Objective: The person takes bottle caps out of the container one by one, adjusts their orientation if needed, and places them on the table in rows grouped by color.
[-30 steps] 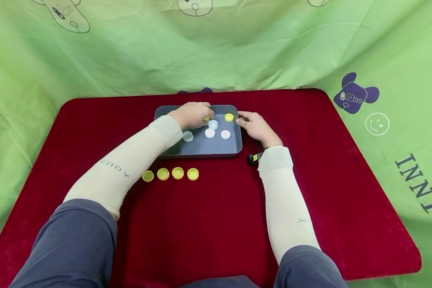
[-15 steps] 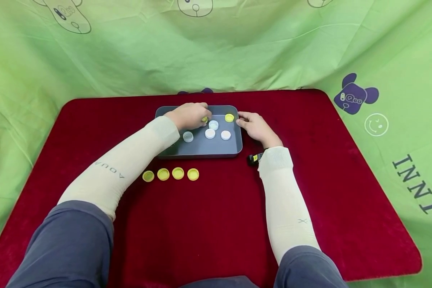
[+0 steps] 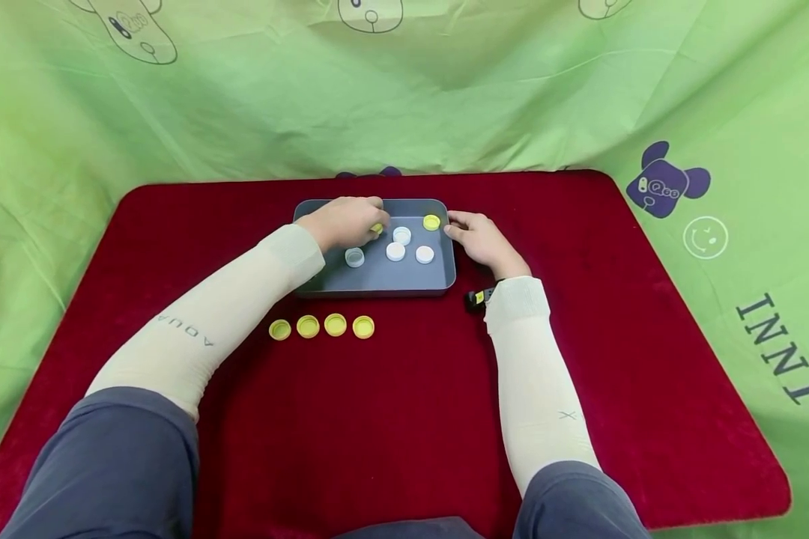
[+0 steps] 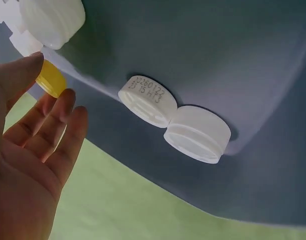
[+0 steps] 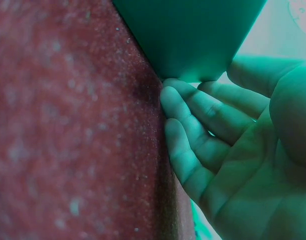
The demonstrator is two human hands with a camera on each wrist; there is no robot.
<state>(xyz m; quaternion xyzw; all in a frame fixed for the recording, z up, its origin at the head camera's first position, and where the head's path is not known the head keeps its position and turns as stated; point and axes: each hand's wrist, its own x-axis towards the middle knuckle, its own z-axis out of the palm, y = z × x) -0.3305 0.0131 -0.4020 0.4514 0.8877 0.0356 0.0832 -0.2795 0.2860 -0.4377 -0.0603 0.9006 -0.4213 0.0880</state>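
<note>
Got 4 yellow caps (image 3: 308, 326) lined up on red cloth (image 3: 411, 419), 7 o'clock from the gray tray (image 3: 371, 281). Next, 1 held cap (image 4: 53, 80), yellow, pinched in the left hand (image 3: 345, 222) at the tray's 12 o'clock half. Shifted toward 8 o'clock just now, so probably mid-carry. Round, so no long axis; slants roughly 11-to-5 in the left wrist view, can't tell where the open face points. At 3 o'clock, resting the right hand (image 3: 484, 241) against the tray's wall, grasping nothing.

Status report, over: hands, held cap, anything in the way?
Left hand pinches yellow cap at tray. Right hand at tray's right end. White caps nearby, no obvious obstruction.
</note>
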